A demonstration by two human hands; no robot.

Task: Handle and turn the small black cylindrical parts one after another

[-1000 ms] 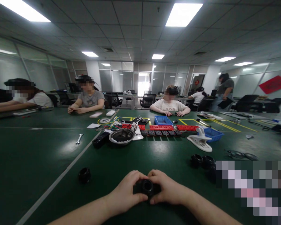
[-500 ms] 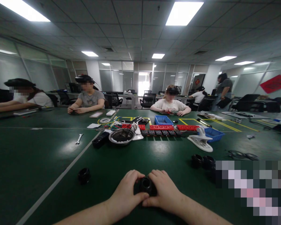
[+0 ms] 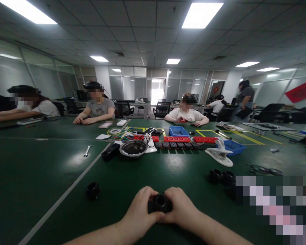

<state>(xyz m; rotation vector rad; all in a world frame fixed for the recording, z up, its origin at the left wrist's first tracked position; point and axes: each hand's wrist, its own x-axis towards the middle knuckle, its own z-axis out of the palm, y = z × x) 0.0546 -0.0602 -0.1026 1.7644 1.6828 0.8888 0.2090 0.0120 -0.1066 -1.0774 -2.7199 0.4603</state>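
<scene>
Head camera is showing the left hand (image 3: 139, 212) and the right hand (image 3: 182, 211) both gripping one black round part (image 3: 160, 203), fingers closing on it, near the table (image 3: 53, 163) front edge. One similar black part (image 3: 92, 190) is lying apart toward the left, two more black parts (image 3: 221, 177) toward the right edge.

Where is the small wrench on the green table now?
In the head view, the wrench lies far left on the table, left of the white line.

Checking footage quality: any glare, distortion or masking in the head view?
Head view: wide-angle bowing of ceiling and walls; ceiling panels blown out, soft glare patches on the green table; pixelated block at lower right; hands and black part reasonably sharp.
</scene>
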